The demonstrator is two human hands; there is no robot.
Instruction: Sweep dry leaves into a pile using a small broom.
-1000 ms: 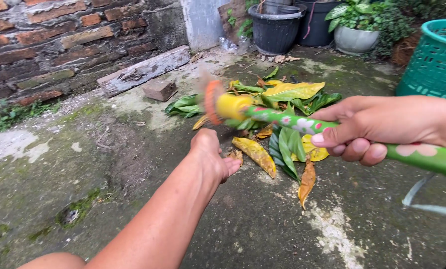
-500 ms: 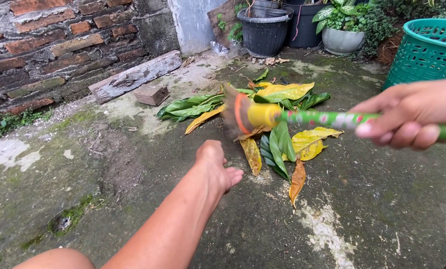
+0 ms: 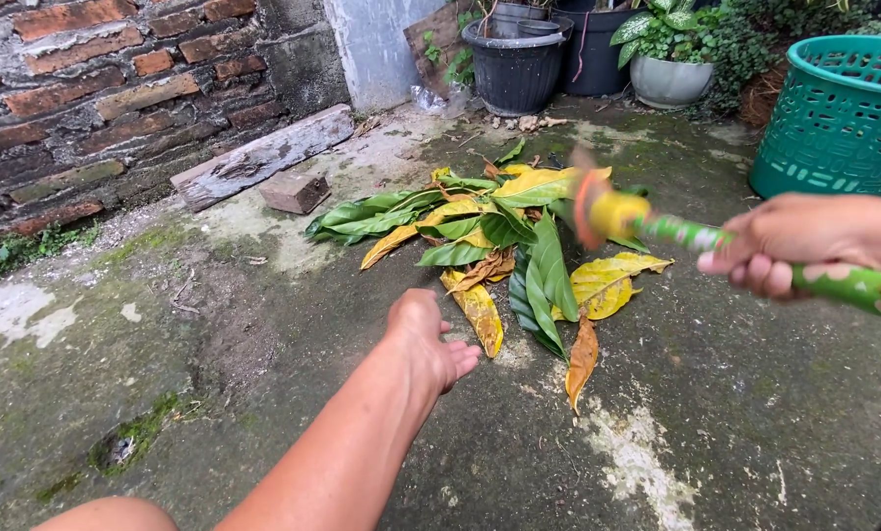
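Observation:
My right hand (image 3: 799, 244) grips the green flowered handle of a broom (image 3: 696, 236). Its yellow and orange head is lifted and blurred above the right side of a pile of green and yellow leaves (image 3: 504, 241) on the concrete ground. My left hand (image 3: 423, 334) reaches out over the ground just in front of the pile, palm down, fingers loosely curled, holding nothing. The nearest leaf to it is a yellow one (image 3: 478, 307).
A teal plastic basket (image 3: 839, 113) stands at the right. Black and grey plant pots (image 3: 519, 59) line the back. A brick wall (image 3: 116, 88) runs along the left, with a wooden plank (image 3: 258, 157) and a loose brick (image 3: 295, 192) at its foot.
The broom head has swung from the left of the leaf pile across to its right, and my right hand has drawn back. My left hand has dropped slightly toward me.

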